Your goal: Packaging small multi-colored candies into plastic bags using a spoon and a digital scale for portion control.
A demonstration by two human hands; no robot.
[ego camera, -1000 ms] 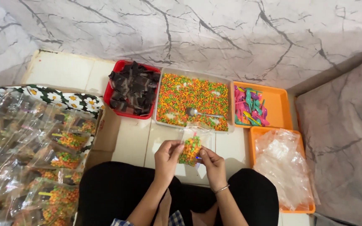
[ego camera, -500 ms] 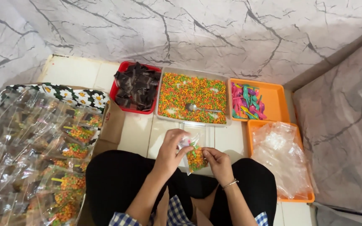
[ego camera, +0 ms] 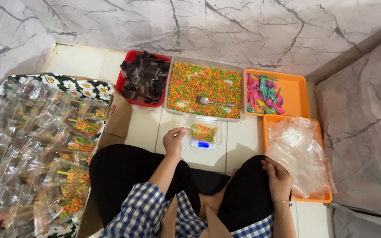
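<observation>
— Now, what are those hands doing? I'm standing right behind and only half following.

— Her left hand (ego camera: 174, 140) is hovering beside the small clear bag of orange and green cereal bits (ego camera: 202, 132), which is sitting on the little digital scale (ego camera: 204, 137) on the floor, just in front of the big tray of the same cereal (ego camera: 204, 89). The fingers are pinching shut on something thin and pale; I'm not managing to tell what.

— And the right hand?

— The right hand (ego camera: 278, 178) is resting on her knee, fingers loosely curled, holding nothing, its fingertips just reaching the pile of empty plastic bags (ego camera: 297, 152) in the near orange tray (ego camera: 322, 198).

— Any advice for weighing?

— I'd say keep the hand off the bag so the reading settles, and add bits with the spoon (ego camera: 212, 102) lying in the tray.

— Her left arm?

— It's stretching forward between her knees, wrist bent slightly down.
</observation>
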